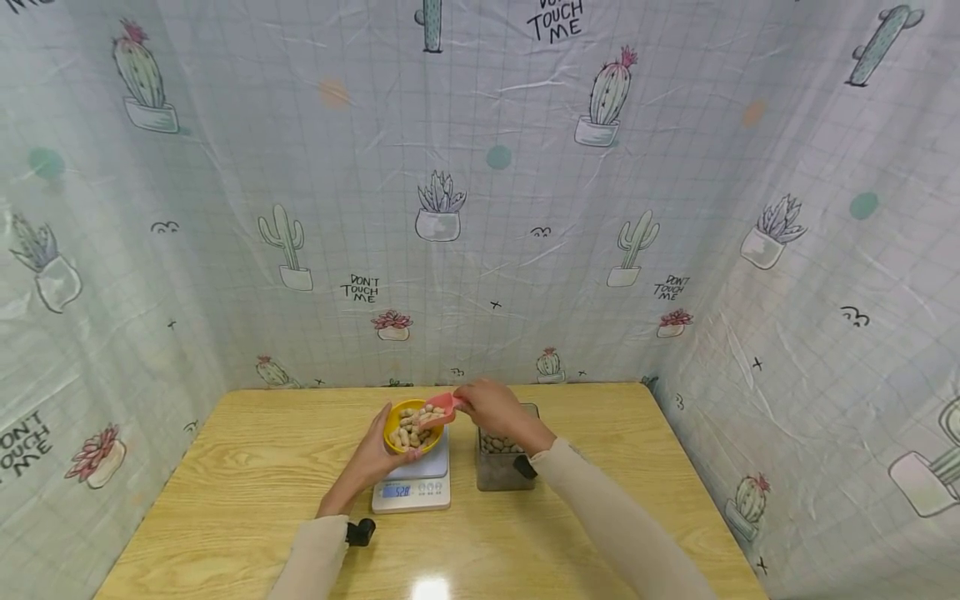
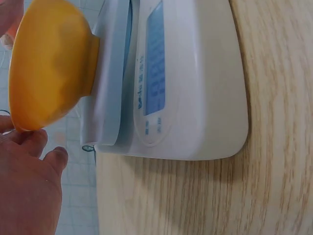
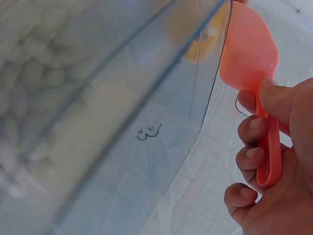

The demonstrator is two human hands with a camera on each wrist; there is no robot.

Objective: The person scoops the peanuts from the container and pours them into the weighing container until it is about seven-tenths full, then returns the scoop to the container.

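Note:
In the head view, a yellow bowl [image 1: 387, 432] of unshelled peanuts [image 1: 406, 435] stands on a white kitchen scale [image 1: 412, 495]. My left hand [image 1: 373, 452] holds the bowl's left side, thumb at the near rim and fingers at the far side. From the left wrist, fingertips [image 2: 35, 142] touch the bowl's edge, and its foot [image 2: 91, 66] rests on the weighing plate. A coral-pink scoop [image 1: 446, 403] with peanuts in it tips over the bowl. My right hand [image 1: 491, 407] grips its handle, fingers curled round it in the right wrist view.
Right of the scale, a clear plastic container [image 1: 506, 477] holds more peanuts [image 1: 498, 444], partly under my right forearm. The scale's display [image 1: 397, 492] shows digits, seemingly 528. Around the wooden table [image 1: 247, 483] hangs a cactus-print sheet [image 1: 495, 267].

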